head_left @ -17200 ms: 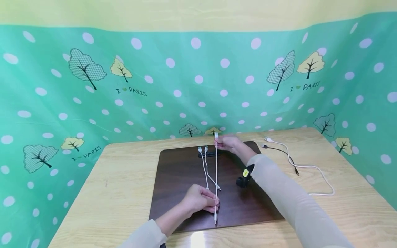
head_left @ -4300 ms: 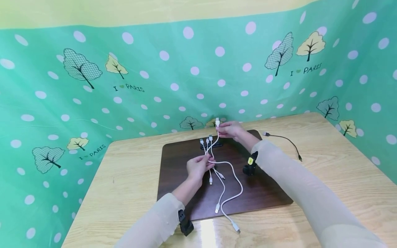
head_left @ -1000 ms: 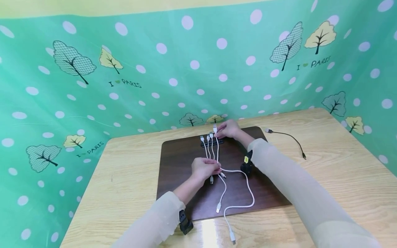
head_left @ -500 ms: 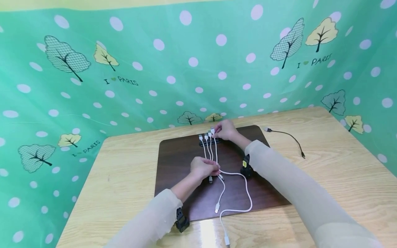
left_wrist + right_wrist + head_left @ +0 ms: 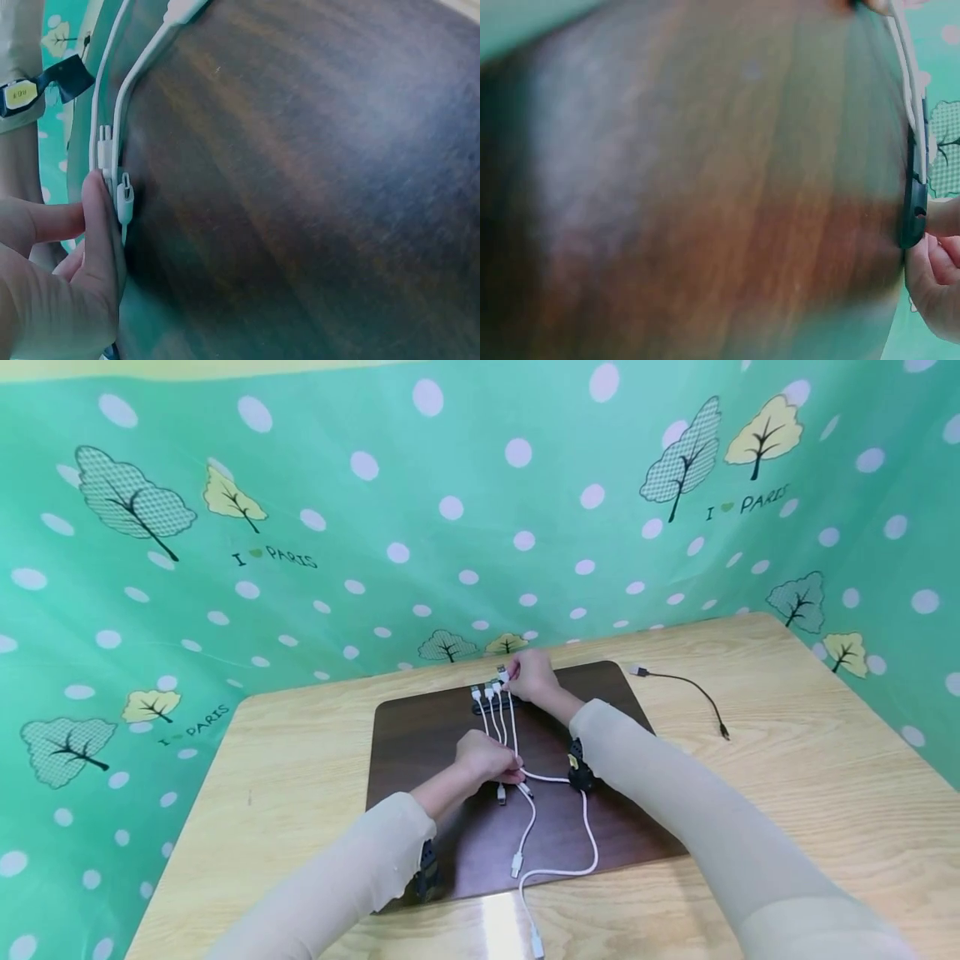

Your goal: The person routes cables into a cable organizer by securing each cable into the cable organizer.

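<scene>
A black cable holder lies near the far edge of a dark brown board, with several white USB cables set side by side in it, plugs pointing away. My right hand pinches a thicker white USB cable just below its plug, at the holder's right end. In the right wrist view, the right fingers touch the end of the holder. Lower down, my left hand pinches the same cable. Loose connector ends show beside the left fingers in the left wrist view.
A short black USB cable lies on the light wooden table, right of the board. The thicker cable's tail loops over the board, its end plug hanging past the near edge. A green patterned curtain stands behind.
Earlier, two cables sat in the holder and the thicker cable lay at the table's right. Over the last second, my right hand lowers its plug end to the holder; my left hand keeps its grip.
</scene>
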Tool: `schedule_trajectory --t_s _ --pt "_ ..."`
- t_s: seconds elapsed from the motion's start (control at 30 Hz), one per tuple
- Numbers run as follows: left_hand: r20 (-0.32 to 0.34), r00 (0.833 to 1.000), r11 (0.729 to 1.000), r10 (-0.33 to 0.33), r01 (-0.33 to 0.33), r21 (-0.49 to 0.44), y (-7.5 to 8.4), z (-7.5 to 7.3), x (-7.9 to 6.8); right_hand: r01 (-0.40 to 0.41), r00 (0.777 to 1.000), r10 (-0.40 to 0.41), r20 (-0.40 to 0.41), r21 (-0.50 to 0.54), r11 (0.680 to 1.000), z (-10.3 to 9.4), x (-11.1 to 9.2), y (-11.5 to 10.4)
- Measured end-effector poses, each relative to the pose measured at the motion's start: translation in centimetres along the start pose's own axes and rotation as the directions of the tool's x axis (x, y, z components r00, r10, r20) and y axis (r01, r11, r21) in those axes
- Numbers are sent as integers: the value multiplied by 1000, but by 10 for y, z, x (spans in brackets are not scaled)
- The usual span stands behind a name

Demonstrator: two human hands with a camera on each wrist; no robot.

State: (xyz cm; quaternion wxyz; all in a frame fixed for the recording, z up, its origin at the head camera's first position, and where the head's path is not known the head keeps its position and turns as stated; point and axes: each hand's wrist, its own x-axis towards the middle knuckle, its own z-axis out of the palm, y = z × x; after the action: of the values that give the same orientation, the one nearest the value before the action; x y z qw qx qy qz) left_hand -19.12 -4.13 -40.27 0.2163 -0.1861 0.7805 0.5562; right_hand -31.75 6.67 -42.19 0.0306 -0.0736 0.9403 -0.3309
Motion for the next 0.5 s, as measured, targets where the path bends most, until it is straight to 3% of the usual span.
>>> schedule_trajectory --t_s 0.2,0.5 --pt "53 998 1000 -29 28 14 0 -3 3 -18 1000 17 18 46 999 1 1 2" --pt "193 979 998 -70 70 5 3 -12 12 26 990 -41 134 114 993 -6 7 11"
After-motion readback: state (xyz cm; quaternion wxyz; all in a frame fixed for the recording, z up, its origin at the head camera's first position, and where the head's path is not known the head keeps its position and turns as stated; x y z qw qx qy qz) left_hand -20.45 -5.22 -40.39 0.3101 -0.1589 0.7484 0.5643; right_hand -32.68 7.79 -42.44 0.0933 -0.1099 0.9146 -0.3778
